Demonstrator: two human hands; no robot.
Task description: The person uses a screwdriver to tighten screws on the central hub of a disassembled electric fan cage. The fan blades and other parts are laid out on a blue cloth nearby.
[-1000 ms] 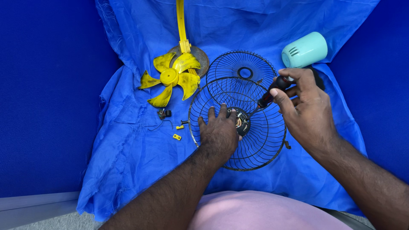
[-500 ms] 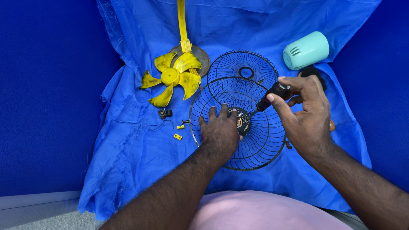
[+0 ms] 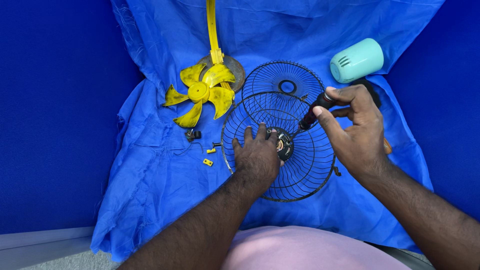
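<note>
A black wire fan guard [image 3: 305, 165] lies on the blue cloth [image 3: 150, 170], with a round metal hub [image 3: 285, 144] at its middle. My left hand [image 3: 257, 155] presses flat on the guard just left of that hub, fingers spread. My right hand [image 3: 352, 130] grips a black-and-red screwdriver [image 3: 314, 111], whose tip points down at the hub. A second, smaller wire guard [image 3: 285, 80] lies partly under the first, behind it.
A yellow fan blade [image 3: 200, 95] rests left of the guards over a round metal base [image 3: 235, 70] with a yellow stem [image 3: 212, 25]. Small screws and yellow clips [image 3: 207, 161] lie loose near the left hand. A mint-green motor cover [image 3: 356, 60] sits at the back right.
My right hand and the screwdriver have shifted slightly left and down toward the hub. The left hand stays pressed on the guard.
</note>
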